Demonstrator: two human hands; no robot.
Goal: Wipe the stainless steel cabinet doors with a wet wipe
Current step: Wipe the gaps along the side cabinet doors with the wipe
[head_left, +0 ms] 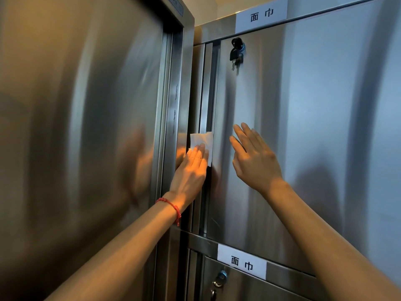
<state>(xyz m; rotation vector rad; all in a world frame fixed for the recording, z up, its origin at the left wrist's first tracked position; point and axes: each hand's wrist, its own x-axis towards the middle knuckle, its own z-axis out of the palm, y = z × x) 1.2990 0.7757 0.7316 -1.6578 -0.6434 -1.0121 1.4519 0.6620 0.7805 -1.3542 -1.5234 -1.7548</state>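
A white wet wipe [200,141] lies flat against the left edge strip of the upper stainless steel cabinet door [303,127]. My left hand [192,168], with a red string bracelet on its wrist, presses the wipe onto the steel with straight fingers. My right hand [253,157] rests with straight, spread fingers on the door face just to the right of the wipe and holds nothing.
A bunch of keys [236,54] hangs from the lock at the upper door's top left. White paper labels [261,15] [242,262] sit above the upper door and the lower door [249,287], which has its own lock [220,279]. A tall steel cabinet [86,127] stands at the left.
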